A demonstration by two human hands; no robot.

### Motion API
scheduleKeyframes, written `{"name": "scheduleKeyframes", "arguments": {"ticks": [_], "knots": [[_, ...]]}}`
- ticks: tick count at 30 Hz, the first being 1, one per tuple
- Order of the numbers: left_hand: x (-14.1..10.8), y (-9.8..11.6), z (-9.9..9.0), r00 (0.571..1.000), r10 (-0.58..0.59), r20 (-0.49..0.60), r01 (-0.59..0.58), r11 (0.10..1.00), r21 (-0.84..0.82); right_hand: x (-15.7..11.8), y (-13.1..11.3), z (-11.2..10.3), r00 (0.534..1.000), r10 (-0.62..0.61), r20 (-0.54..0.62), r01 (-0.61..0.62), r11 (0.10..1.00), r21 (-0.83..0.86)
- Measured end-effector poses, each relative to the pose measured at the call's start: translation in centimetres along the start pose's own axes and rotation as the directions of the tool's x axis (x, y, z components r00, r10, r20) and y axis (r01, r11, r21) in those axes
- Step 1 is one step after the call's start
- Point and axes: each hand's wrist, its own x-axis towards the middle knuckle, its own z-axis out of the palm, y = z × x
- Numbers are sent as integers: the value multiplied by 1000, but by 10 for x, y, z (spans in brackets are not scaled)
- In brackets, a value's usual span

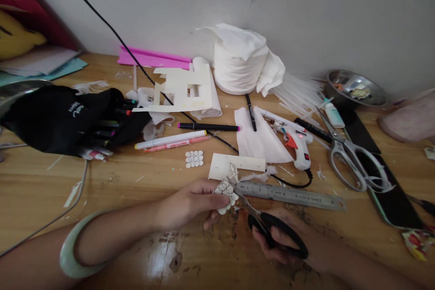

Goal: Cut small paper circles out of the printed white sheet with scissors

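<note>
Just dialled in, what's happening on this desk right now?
A person's left hand pinches a small white paper piece drawn with circles, while the right hand works black-handled scissors with the blades at that paper. Beside them on the wooden desk lie a steel ruler, a cluster of cut white paper circles and a white glue gun.

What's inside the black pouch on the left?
Marker pens poke out of the black pouch's open end, coloured caps showing. Whatever sits deeper inside is hidden by the fabric.

Home craft desk: glue gun [299,147], markers [207,126].
</note>
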Motion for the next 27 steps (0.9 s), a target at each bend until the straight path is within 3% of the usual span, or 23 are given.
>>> {"name": "scheduleKeyframes", "arguments": {"ticks": [13,27], "knots": [[-1,-5,-2,1000,-7,16,6,1000,18,1,9,-4,999,-51,3,51,999,-11],[-1,-2,-1,1000,4,-4,-4,997,72,0,3,-2,1000,20,-5,-20,999,-26]]}}
